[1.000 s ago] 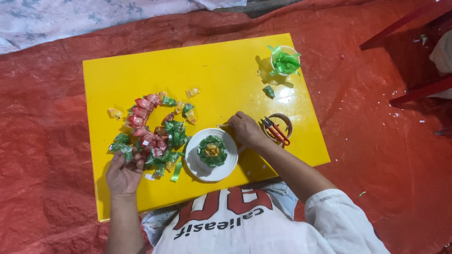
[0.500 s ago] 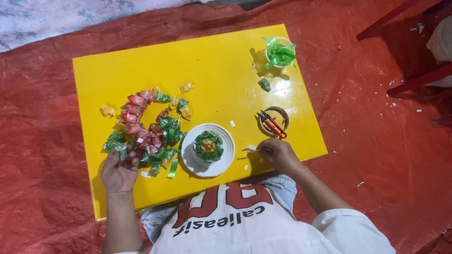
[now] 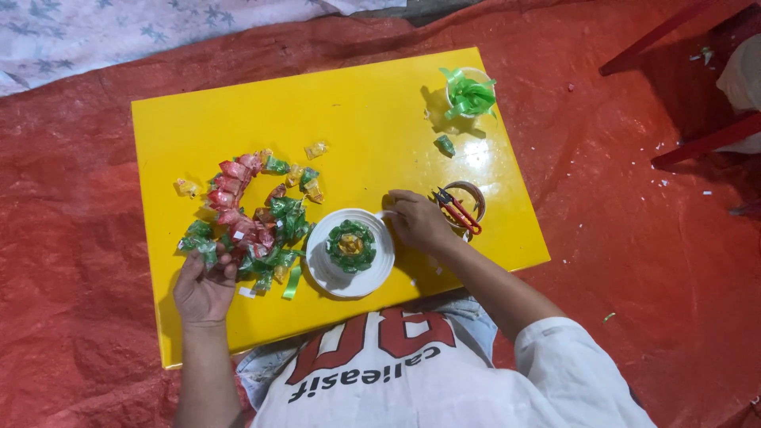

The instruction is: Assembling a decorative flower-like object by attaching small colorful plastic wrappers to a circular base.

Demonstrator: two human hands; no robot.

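Red tarp surrounds the yellow counter (image 3: 238, 135), whose far half lies bare. Right hand (image 3: 418, 222) rests beside the white plate (image 3: 376, 273), fingers curled; any hold is hidden. Left hand (image 3: 204, 287) touches the candy pile (image 3: 246, 222), fingers loosely spread.

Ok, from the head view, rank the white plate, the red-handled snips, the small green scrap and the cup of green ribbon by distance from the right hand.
1-2. White plate, at its left, and red-handled snips, at its right: too close to call.
3. Small green scrap, beyond it.
4. Cup of green ribbon, far corner.

Right hand.
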